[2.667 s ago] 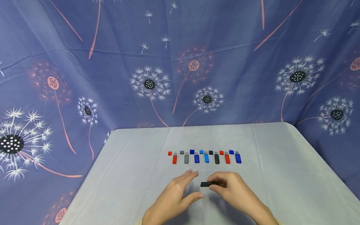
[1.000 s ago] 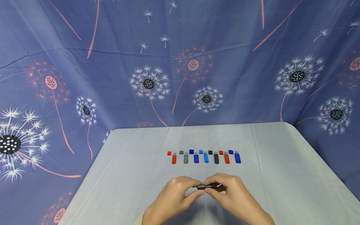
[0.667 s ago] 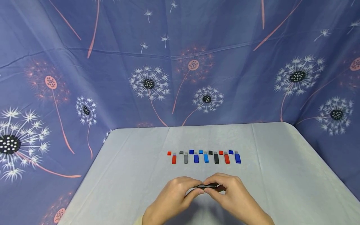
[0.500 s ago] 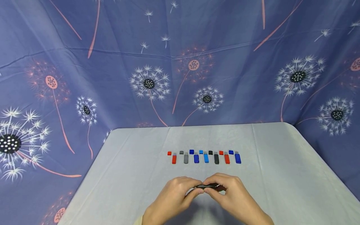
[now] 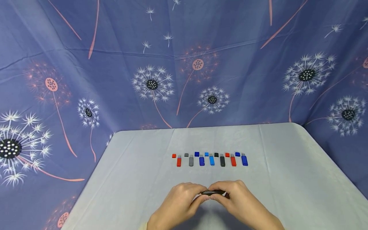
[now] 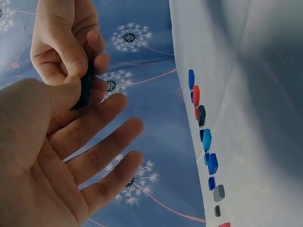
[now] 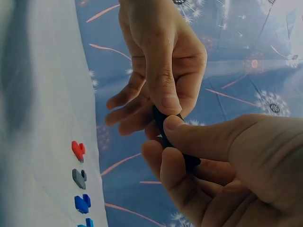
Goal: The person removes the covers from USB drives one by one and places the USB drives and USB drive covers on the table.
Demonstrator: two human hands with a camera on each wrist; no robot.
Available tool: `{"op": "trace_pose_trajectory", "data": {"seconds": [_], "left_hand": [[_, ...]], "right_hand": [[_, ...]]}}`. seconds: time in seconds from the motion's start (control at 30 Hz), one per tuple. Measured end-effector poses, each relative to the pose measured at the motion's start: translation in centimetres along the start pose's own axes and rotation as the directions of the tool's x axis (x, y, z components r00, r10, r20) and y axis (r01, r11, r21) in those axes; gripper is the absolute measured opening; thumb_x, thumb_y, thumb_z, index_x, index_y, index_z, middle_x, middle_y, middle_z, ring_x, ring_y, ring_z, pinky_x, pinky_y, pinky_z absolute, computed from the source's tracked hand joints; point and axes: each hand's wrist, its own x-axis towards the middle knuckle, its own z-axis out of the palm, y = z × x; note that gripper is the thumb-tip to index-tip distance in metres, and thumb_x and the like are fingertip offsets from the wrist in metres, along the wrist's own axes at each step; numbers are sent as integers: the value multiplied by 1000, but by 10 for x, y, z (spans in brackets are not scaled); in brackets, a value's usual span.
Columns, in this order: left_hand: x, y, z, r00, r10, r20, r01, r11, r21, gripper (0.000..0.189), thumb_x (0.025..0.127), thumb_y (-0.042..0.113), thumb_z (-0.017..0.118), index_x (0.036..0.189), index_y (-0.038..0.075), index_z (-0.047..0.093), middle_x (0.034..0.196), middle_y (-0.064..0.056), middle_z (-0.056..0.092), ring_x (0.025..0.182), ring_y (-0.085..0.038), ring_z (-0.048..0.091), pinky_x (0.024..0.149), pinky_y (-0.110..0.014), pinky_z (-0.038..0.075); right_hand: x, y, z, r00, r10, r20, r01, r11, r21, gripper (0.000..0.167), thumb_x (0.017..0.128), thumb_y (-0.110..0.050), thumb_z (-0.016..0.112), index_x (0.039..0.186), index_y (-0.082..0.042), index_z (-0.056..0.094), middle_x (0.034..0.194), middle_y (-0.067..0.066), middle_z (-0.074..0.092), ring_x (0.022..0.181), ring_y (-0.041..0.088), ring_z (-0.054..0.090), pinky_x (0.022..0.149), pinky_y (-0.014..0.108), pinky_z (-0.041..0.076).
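A black USB stick [image 5: 213, 192] is held level above the near part of the table, between two hands. Its left end is pinched by my left hand [image 5: 179, 204] between thumb and index finger; the left wrist view shows that hand's other fingers [image 6: 104, 144] spread loosely. My right hand [image 5: 241, 203] grips the right end with thumb and curled fingers. The thumbs almost meet at the middle. In the right wrist view, a dark end of the stick [image 7: 191, 162] pokes out past the right fingers. Fingers hide most of the stick, so whether its cap is on cannot be told.
Farther back on the white-covered table [image 5: 138, 179] lies a row of uncapped USB sticks, from a red one [image 5: 179, 161] through a black one [image 5: 222, 161] to a blue one [image 5: 244, 160]. Small matching caps, such as a red cap [image 5: 173, 156], lie behind them. A patterned blue cloth [image 5: 120, 105] hangs beyond.
My left hand, at first apart with fingers spread, has come right and pinched the stick's left end. Since then both hands have stayed nearly in place; the head view has shifted slightly.
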Motion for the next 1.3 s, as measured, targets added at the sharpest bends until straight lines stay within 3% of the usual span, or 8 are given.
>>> {"op": "trace_pose_trajectory", "data": {"seconds": [0.27,0.37,0.57,0.9,1.3], "left_hand": [[1,-1,0,1000,-11,10,10,999,35,27,106,38,57,99,20,75,89,15,75,76,10,61,71,-7,49],[0,-1,-1,1000,-9,8,8,999,48,26,106,38,56,98,21,75,86,16,74,74,11,58,70,-6,47],[-1,-1,-2,1000,-18,16,18,1000,1,27,107,37,53,97,21,73,82,14,72,67,14,48,65,-3,41],[-2,0,-2,1000,-12,-23,12,1000,-5,25,109,32,51,93,21,66,70,18,53,61,12,37,58,-2,33],[3,-3,-3,1000,-22,-20,23,999,35,26,111,33,46,113,18,67,69,19,50,58,11,34,54,-4,31]], "right_hand": [[2,0,1,998,-58,-11,58,998,-26,10,95,-17,75,104,-20,79,98,-10,78,81,-6,64,61,20,54],[1,0,0,999,-40,5,40,999,9,10,97,-20,73,105,-22,78,98,-12,77,77,-5,64,60,21,54],[1,0,-3,999,10,54,-15,996,83,11,101,-29,67,106,-23,76,82,-17,69,63,-4,56,53,23,52],[0,1,-3,998,-10,61,3,994,111,10,105,-27,62,105,-20,70,76,-14,62,61,-3,53,50,23,50],[8,2,-2,993,-115,2,115,990,81,5,105,-19,61,104,-18,66,82,-14,63,68,-5,59,54,22,52]]}}
